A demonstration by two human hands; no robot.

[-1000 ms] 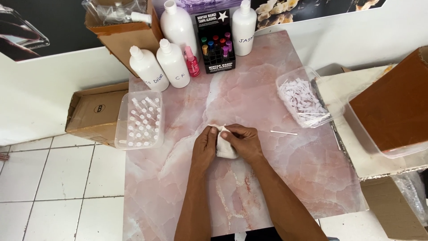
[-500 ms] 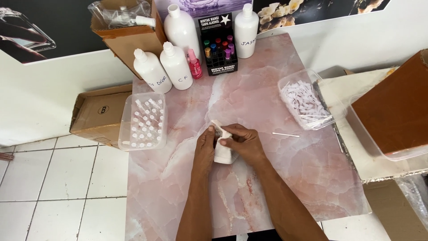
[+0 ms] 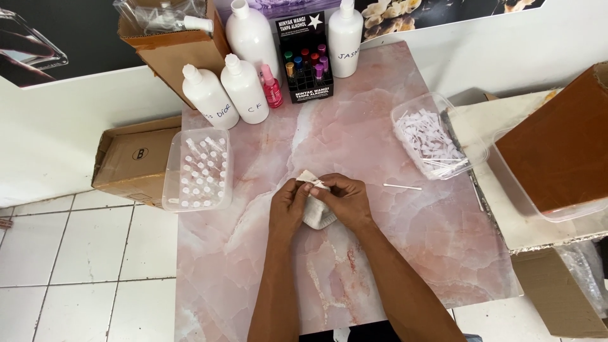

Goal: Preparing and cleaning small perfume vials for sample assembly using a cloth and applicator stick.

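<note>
Both hands meet at the middle of a pink marble table (image 3: 380, 126). My left hand (image 3: 288, 209) and my right hand (image 3: 345, 201) pinch a small white cloth or paper wad (image 3: 315, 214) between their fingertips, with a folded corner sticking up above the fingers. What may be inside the wad is hidden. A thin white stick (image 3: 403, 187) lies on the table just right of my right hand.
A clear tray of small vials (image 3: 199, 170) sits at the left edge. A clear tub of white paper strips (image 3: 437, 139) is at the right. Several white bottles (image 3: 209, 96), a pink spray bottle (image 3: 273, 87) and a dark display box (image 3: 306, 60) line the back. Cardboard boxes (image 3: 130, 158) stand around.
The hands stay together on the white wad; the fingers have shifted slightly, working its top corner. Nothing else on the table has moved.
</note>
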